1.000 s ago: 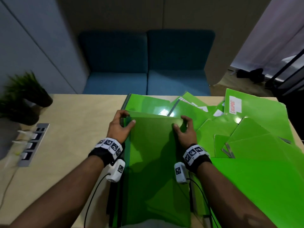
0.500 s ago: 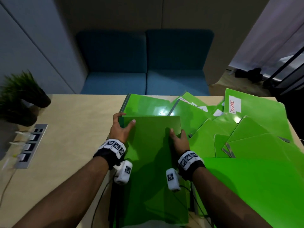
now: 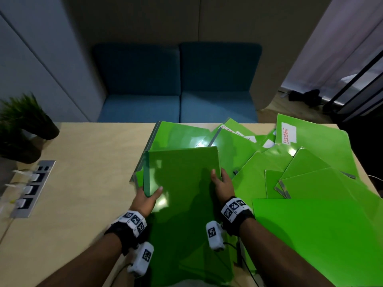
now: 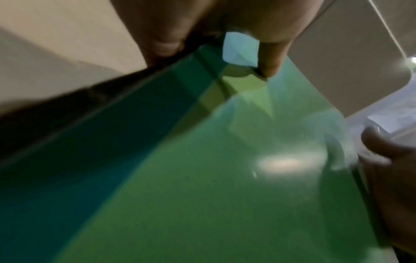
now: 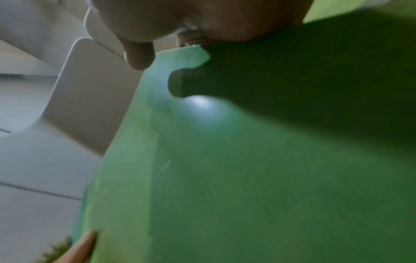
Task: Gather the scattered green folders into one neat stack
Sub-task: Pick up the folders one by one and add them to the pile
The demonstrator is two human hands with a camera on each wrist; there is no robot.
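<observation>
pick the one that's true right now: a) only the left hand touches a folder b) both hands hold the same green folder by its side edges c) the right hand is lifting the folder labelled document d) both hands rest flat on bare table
b: in the head view the left hand grips the left edge and the right hand the right edge of one green folder, while the labelled folder lies untouched at the far right.

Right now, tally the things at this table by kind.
Green folders: at least 10 (they overlap, so some may be hidden)
Potted plants: 2
Socket panel: 1
Total: at least 13
</observation>
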